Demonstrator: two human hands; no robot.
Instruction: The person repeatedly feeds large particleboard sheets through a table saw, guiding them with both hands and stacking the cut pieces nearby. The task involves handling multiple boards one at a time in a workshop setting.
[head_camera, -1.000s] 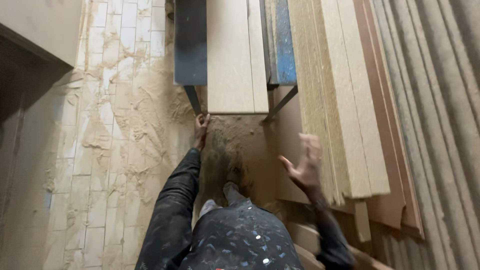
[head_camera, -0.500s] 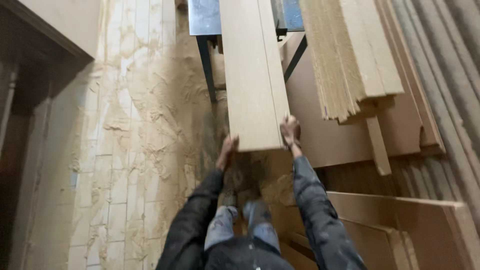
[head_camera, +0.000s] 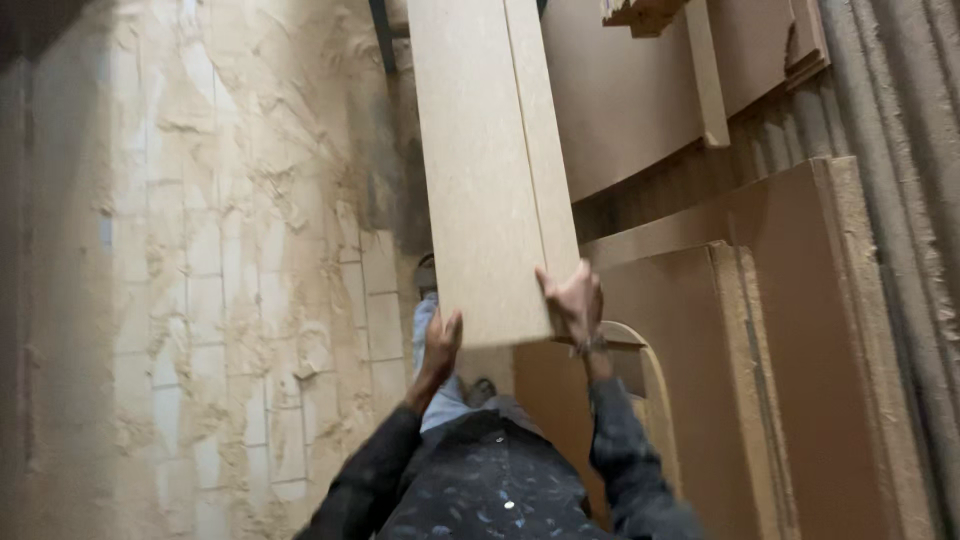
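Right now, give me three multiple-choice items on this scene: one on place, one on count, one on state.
1. Where do the brown sheets stand?
A. to the person's right
B. to the person's left
C. flat on the floor under the feet

2. How many hands grip the board?
A. none
B. one
C. two

3. What state is the floor in?
A. wet
B. covered with sawdust
C. carpeted

Answers:
1. A: the sheets lean on edge at the right side of the view.
2. C: the left hand holds the board's near end from below, and the right hand clasps its right edge.
3. B: pale dust lies in drifts and patches over the tiles.
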